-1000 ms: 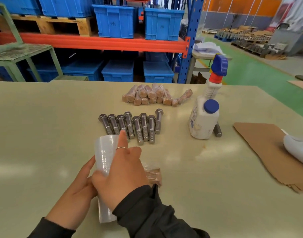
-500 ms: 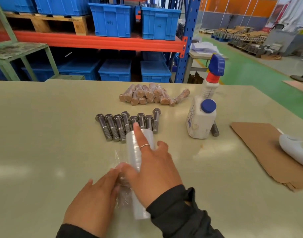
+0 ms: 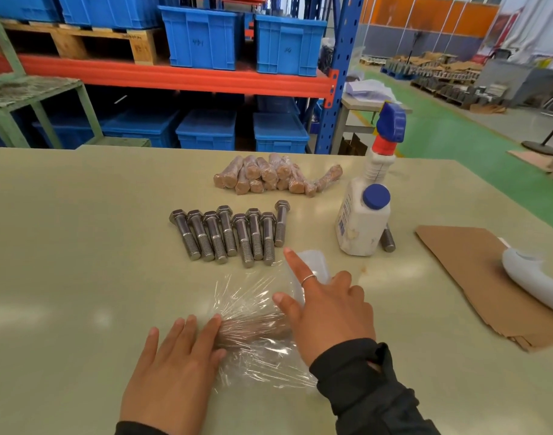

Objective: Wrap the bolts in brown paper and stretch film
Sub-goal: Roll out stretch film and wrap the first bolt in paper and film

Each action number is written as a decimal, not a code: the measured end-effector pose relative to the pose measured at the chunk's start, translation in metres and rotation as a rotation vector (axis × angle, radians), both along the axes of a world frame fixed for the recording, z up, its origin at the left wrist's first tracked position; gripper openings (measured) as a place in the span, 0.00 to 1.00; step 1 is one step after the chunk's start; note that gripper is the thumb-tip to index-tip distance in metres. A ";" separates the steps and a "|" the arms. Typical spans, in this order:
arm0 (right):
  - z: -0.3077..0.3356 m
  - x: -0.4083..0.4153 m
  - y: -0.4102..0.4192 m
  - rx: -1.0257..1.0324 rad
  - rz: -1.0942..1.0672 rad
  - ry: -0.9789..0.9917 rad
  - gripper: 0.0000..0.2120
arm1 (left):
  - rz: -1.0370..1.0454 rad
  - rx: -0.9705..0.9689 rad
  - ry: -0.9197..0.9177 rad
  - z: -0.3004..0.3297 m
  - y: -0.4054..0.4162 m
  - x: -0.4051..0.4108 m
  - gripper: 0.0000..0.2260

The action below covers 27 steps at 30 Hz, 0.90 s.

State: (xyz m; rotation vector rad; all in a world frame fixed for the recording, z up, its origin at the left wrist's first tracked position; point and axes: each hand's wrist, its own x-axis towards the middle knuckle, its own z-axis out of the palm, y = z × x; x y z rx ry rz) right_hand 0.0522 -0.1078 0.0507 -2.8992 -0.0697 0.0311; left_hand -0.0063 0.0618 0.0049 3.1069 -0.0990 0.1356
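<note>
On the pale green table (image 3: 80, 246), the flat-fingered left hand (image 3: 174, 365) pins the brown paper-wrapped bolt (image 3: 253, 331) under clear stretch film (image 3: 253, 296); the right hand (image 3: 328, 312), fingers curled round the film roll (image 3: 312, 268), should pull taut while rolling.

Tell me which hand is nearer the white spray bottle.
Right. The right hand grips the stretch film roll just below-left of the white spray bottle; the left hand lies farther off, pressing the film-covered bolt.
</note>
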 end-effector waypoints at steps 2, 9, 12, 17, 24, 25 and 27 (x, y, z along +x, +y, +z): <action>-0.003 0.000 -0.001 0.020 0.003 -0.023 0.26 | -0.010 0.018 -0.006 0.005 0.002 0.003 0.33; -0.007 0.005 -0.017 0.342 0.028 0.051 0.22 | -0.277 -0.423 0.038 0.026 -0.008 0.028 0.37; -0.005 0.003 -0.024 0.487 0.036 0.078 0.23 | -0.300 -0.248 0.186 0.013 -0.014 0.041 0.39; -0.005 -0.001 -0.019 0.411 0.084 0.009 0.23 | -0.306 -0.079 0.166 0.008 -0.022 0.045 0.35; -0.008 -0.009 -0.020 0.411 0.011 -0.060 0.19 | -0.403 0.051 -0.297 -0.003 -0.031 0.039 0.21; -0.008 -0.009 -0.021 0.430 -0.010 -0.058 0.19 | -0.393 0.062 -0.337 -0.001 -0.032 0.039 0.15; -0.008 -0.008 -0.023 0.446 -0.040 -0.068 0.19 | -0.328 0.008 -0.402 0.003 -0.030 0.039 0.25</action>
